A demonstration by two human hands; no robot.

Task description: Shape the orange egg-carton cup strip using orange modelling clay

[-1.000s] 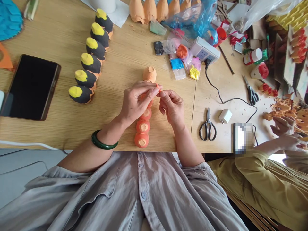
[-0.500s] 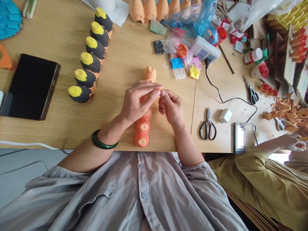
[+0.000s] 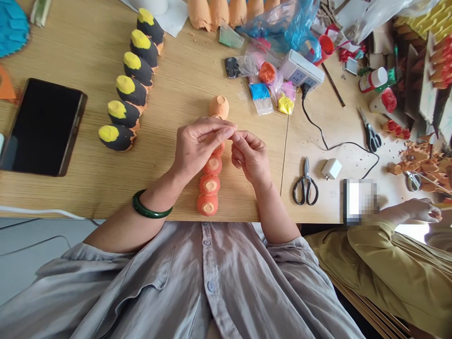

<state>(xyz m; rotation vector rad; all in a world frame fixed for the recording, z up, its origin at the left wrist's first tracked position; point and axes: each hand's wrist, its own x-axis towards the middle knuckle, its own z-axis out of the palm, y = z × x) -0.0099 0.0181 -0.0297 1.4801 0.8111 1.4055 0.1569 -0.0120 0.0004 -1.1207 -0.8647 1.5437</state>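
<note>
A wood-grained surface bears, at its middle, a row of rounded, flat-tipped orange cups, partly hidden by the left hand; this meets the right hand, the fingers of each pressed together, anything between them hidden; beyond, rightward, clear plastic bags hold blue and yellow material.

You wear a wrinkled grey cloth shirt across the lower frame, with round grey-blue buttons; a glossy dark-green bangle sits left of centre.
</note>
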